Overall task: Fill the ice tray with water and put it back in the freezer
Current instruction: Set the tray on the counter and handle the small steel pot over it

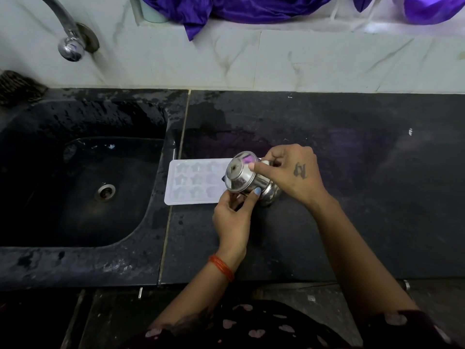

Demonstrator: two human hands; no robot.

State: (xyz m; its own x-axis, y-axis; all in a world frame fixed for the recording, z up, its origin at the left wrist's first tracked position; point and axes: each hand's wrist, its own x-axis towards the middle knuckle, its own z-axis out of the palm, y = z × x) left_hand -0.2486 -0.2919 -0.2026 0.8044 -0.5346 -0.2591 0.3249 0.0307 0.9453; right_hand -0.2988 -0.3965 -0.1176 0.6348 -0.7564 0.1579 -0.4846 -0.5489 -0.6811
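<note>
1. Dark floral-print clothing fills the bottom edge, closest to the camera, with both forearms reaching forward from it; red bangles point(221, 268) circle the left wrist.
2. Both hands hold a small steel pot point(247, 178), tipped on its side, base toward the sink, over the right end of the ice tray point(193, 182).
3. Left hand point(232, 220) grips the pot from below, fingers curled around it; right hand point(292, 170) clasps it from above.
4. White tray with star-shaped cells lies flat on the table point(352, 197), just beside the sink point(83, 187).
5. Pouring appears to be in hand; no water stream is visible.
6. Next likely calls for slow, even tipping, then a level carry to the freezer, which is out of view.
7. Black stone table, wet patches; a tap point(68, 39) on the marble wall; purple cloth point(251, 11) above.
</note>
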